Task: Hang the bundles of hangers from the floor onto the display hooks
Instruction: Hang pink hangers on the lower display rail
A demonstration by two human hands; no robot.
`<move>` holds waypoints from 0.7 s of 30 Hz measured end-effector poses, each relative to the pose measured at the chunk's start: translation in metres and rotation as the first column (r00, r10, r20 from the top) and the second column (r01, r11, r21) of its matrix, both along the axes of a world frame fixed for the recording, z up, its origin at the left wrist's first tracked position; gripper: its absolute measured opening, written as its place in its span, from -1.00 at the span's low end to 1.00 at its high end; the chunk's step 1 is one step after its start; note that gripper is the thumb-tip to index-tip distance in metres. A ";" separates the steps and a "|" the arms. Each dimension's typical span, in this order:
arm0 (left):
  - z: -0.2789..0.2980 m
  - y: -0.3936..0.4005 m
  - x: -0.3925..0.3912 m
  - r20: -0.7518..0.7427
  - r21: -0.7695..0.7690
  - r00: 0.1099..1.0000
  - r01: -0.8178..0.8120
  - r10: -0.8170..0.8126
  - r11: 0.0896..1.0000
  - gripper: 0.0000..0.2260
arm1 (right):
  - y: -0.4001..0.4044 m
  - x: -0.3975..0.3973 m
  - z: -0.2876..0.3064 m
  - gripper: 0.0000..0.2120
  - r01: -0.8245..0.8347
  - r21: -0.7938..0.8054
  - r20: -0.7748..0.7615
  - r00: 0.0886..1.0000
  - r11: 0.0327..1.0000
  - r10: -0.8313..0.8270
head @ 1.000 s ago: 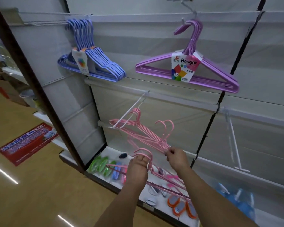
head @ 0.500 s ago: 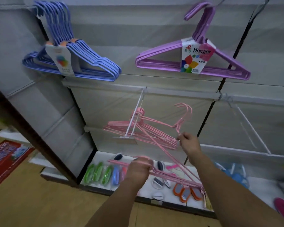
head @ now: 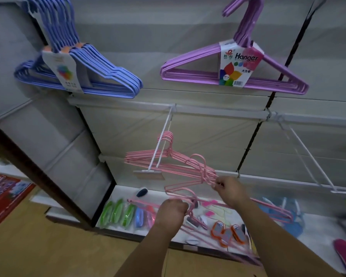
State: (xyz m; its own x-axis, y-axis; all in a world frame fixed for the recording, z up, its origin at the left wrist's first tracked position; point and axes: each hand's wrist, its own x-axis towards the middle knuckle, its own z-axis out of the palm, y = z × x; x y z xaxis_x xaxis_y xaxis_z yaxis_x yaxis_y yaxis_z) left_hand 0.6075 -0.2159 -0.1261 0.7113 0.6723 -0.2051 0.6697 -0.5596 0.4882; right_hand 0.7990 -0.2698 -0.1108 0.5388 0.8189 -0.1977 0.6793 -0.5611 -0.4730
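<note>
Left hand (head: 171,211) fist-gripping hooks of loose pink hangers (head: 268,211), held low over bottom shelf (head: 168,234). Right hand (head: 231,189) pinches necks of more pink hangers just beside hung pink bundle (head: 148,158) on white display hook (head: 161,142). Blue bundle (head: 100,76) & purple bundle (head: 198,64) hang above.

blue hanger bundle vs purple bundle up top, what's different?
The blue hanger bundle hangs at upper left, turned at an angle; the purple bundle hangs further right, nearly face-on. The blue one's label is mostly white with a small colour patch; the purple one's reads "Hanger" above coloured leaf shapes. Both hang on the display wall by their hooks.
</note>
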 end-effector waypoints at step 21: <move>-0.040 0.081 -0.047 -0.066 -0.034 0.995 -0.081 0.078 0.996 -0.77 | 0.094 -0.070 -0.027 -0.76 -0.014 0.072 0.003 1.000 0.997 0.014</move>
State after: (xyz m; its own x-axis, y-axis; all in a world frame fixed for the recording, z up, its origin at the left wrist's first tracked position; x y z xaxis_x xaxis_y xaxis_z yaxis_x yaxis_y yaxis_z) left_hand 0.5601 -0.1353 -0.1656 0.6404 0.7174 -0.2743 0.7420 -0.4858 0.4620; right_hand 0.7292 -0.1753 -0.1376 0.5279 0.8383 -0.1365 0.6882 -0.5163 -0.5097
